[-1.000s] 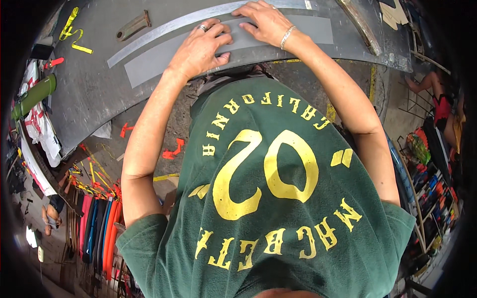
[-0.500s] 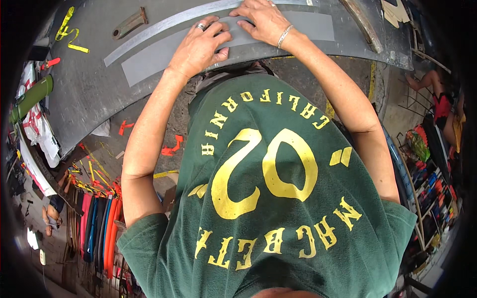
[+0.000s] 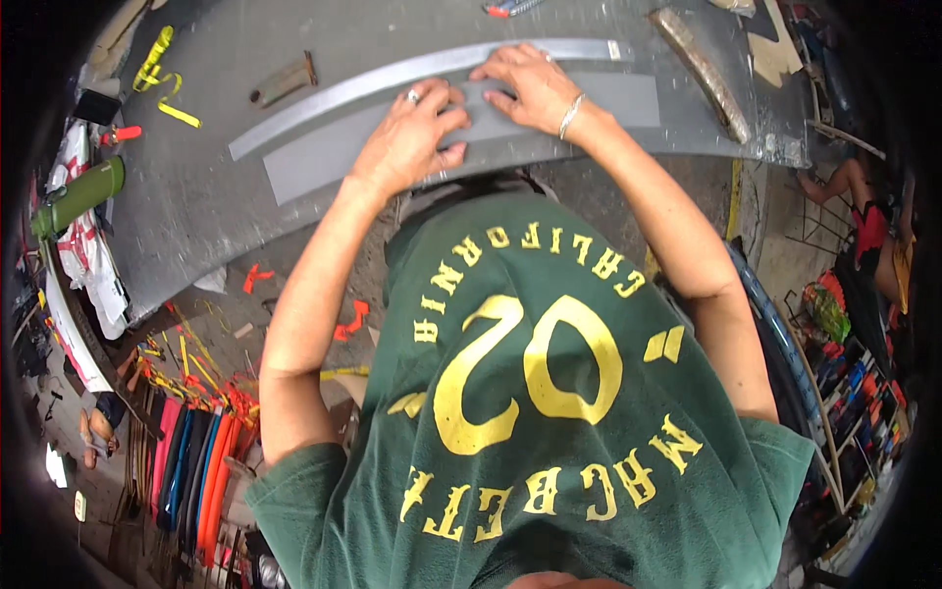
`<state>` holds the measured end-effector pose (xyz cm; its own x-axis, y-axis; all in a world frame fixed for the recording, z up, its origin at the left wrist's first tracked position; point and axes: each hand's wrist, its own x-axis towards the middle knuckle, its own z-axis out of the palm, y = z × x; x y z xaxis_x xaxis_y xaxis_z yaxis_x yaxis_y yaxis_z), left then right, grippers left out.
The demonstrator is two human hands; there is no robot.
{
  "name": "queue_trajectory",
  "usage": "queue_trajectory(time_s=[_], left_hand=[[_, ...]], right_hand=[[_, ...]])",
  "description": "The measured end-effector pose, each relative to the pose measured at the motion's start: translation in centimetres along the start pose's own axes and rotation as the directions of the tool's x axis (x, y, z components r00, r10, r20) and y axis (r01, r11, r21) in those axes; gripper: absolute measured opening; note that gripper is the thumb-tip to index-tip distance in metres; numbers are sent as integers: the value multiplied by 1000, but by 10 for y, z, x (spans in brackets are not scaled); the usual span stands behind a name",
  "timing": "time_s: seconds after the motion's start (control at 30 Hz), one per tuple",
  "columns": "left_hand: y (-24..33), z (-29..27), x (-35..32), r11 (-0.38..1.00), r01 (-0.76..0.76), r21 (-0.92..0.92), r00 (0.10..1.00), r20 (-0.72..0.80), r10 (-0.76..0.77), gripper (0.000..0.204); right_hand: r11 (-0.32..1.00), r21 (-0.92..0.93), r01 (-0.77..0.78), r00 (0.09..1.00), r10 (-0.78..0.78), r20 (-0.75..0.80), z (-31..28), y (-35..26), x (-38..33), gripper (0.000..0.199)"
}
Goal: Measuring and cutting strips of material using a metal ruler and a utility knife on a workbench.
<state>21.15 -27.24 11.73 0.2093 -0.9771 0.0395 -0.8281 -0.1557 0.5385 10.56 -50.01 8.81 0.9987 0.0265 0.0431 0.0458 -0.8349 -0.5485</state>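
Note:
A large grey metal panel [image 3: 196,216] lies in front of me, and two long grey strips lie across it. The narrow strip [image 3: 324,93] runs along the far side; the wide grey strip [image 3: 314,162] lies nearer to me. My left hand [image 3: 407,137], with a ring on one finger, presses down on the wide strip with its fingers bent. My right hand [image 3: 525,88], with a bracelet at the wrist, lies flat beside it, fingers spread over both strips. Neither hand holds anything. My green shirt with yellow print [image 3: 549,393] hides the panel's near edge.
On the panel lie yellow strips [image 3: 157,69], a small brown tool [image 3: 285,79] and a long rusty bar [image 3: 702,69]. A green bottle [image 3: 78,196] sits at the left. Red scraps [image 3: 348,319] and coloured bands [image 3: 186,481] lie on the ground. Another person [image 3: 863,206] sits at the right.
The view has tipped, so the panel sits lower in the picture. Both hands stay on the strips, and my left hand's fingers have curled in more.

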Motion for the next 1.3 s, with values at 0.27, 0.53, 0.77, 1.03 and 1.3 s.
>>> queue_trajectory(time_s=[0.27, 0.53, 0.77, 1.03, 1.3], left_hand=[[9, -2, -6, 999, 25, 27, 1000, 2, -25, 31], [9, 0, -7, 999, 12, 37, 1000, 3, -12, 31], [7, -8, -20, 998, 60, 37, 998, -19, -59, 37], [-21, -44, -73, 981, 154, 117, 987, 21, -157, 46], [-21, -39, -68, 983, 124, 139, 991, 35, -130, 44]], right_hand=[[999, -2, -41, 996, 41, 80, -17, -9, 0, 26], [997, -6, -73, 997, 73, 32, -28, -4, -13, 27], [981, 170, -92, 936, 143, -321, -50, 42, 27, 19], [906, 221, -361, 799, 423, -428, -98, 180, 91, 40], [820, 156, -550, 713, 559, -424, -104, 266, 137, 66]])
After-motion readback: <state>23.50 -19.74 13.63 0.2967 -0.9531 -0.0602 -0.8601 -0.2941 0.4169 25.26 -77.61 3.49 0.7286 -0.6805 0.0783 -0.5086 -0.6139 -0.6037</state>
